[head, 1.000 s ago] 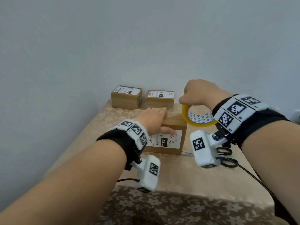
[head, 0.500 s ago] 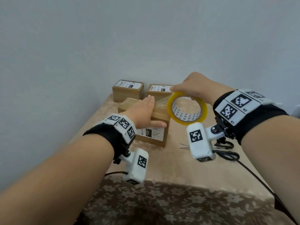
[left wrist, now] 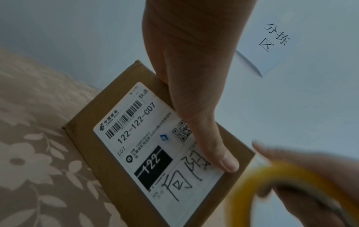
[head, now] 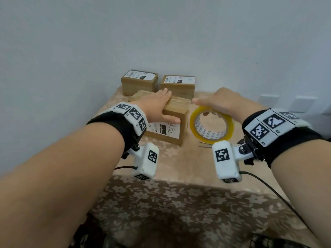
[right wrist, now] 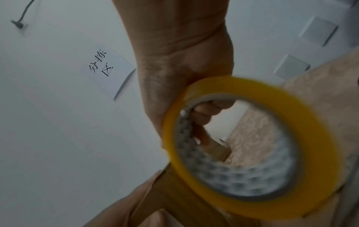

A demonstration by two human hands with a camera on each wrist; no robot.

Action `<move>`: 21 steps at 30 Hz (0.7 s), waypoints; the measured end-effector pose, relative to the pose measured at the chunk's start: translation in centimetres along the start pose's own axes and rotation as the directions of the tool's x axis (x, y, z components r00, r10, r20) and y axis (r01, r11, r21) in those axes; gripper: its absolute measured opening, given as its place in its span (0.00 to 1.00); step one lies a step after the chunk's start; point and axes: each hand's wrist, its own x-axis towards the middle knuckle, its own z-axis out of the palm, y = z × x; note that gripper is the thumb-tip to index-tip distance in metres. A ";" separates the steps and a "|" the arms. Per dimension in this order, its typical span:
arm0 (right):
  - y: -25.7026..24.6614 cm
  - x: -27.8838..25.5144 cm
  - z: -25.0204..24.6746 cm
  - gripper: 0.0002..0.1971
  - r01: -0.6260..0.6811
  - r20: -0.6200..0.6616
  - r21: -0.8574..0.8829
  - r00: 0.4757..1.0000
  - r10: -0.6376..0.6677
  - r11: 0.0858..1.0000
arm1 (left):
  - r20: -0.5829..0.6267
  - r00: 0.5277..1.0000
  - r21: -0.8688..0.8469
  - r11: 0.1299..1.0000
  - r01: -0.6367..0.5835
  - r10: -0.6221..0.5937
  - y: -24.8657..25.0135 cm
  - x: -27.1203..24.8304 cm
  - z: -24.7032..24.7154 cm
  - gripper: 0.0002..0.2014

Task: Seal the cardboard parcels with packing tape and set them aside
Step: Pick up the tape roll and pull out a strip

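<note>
On the table [head: 179,167], a left hand [head: 157,106] is pinning a cardboard parcel [head: 176,111] while a right hand [head: 220,102] is holding a yellow packing tape roll [head: 211,125] just beside it.

The parcel's flaps are lying shut, so its contents are hidden; its long axis is running from near right to far left, and its labelled side [left wrist: 155,145] is facing the person. The left fingers are lying straight across the top, thumb [left wrist: 219,153] pressing the label. The right fingers [right wrist: 205,110] are curling through the roll's core, gripping it; the roll is standing tilted on edge, its opening toward the person. Two more labelled parcels [head: 138,82] are sitting at the wall, scissors [head: 204,144] are peeking from behind the roll.
</note>
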 end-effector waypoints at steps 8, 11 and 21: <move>1.0 -1.2 1.7 0.22 -0.002 0.032 -0.009 0.999 0.002 1.000 | -0.036 0.999 -0.001 0.999 -0.034 0.034 -0.1 -0.5 0.2 0.52; 0.2 -1.2 2.2 0.26 -0.031 0.067 -0.080 0.997 0.036 0.996 | -0.136 0.991 0.068 0.998 0.009 0.000 0.8 -1.2 0.4 0.48; 0.0 -3.5 3.1 0.10 -0.099 0.125 0.345 0.990 0.059 0.934 | -0.167 0.985 0.038 0.998 -0.046 0.052 3.2 -2.6 -0.8 0.22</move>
